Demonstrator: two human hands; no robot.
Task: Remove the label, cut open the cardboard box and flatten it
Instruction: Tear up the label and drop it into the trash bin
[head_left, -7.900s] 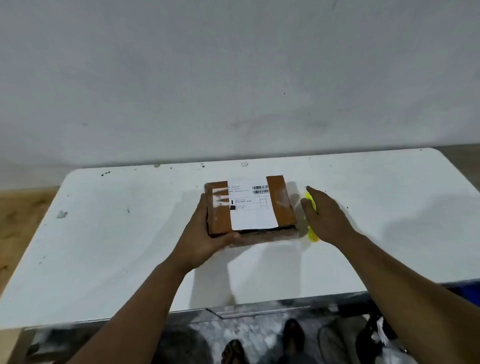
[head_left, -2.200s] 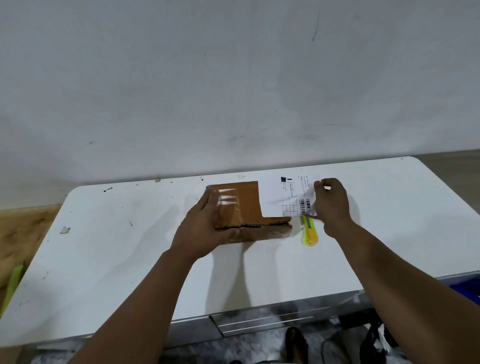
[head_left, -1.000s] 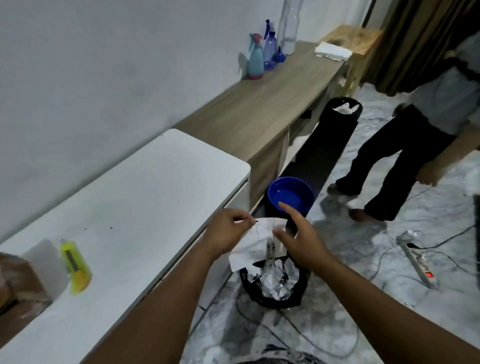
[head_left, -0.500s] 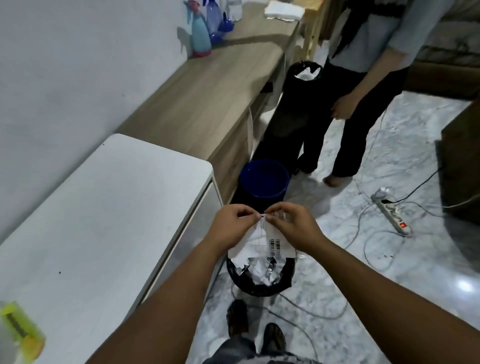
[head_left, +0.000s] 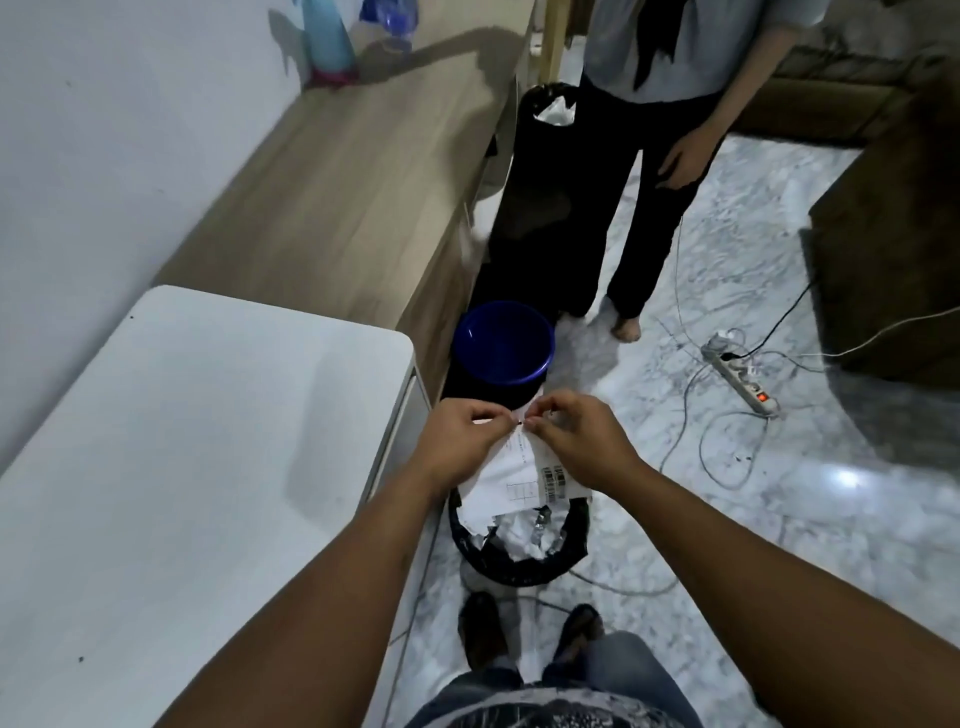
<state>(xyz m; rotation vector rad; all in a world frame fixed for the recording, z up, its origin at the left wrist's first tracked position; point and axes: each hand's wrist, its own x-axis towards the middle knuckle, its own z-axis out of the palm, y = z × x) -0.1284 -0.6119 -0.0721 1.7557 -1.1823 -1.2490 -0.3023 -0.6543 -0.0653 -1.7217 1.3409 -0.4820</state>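
Note:
The white shipping label (head_left: 519, 480), with a barcode near its right edge, hangs over a small black-lined bin (head_left: 519, 551) full of crumpled paper. My left hand (head_left: 462, 441) and my right hand (head_left: 576, 441) both pinch the label's top edge, fingertips almost touching. The cardboard box and the yellow cutter are out of view, off to the left.
The white table (head_left: 182, 467) is on my left, a wooden counter (head_left: 363, 182) with spray bottles (head_left: 327, 41) beyond it. A blue bucket (head_left: 501, 348) and a tall black bin (head_left: 545, 182) stand ahead. Another person (head_left: 665, 130) stands close. A power strip (head_left: 740, 376) and cables lie on the marble floor.
The label came off the box and I turned right from the table. Both hands have drawn together on its top edge over the bin; the cutter has left the view.

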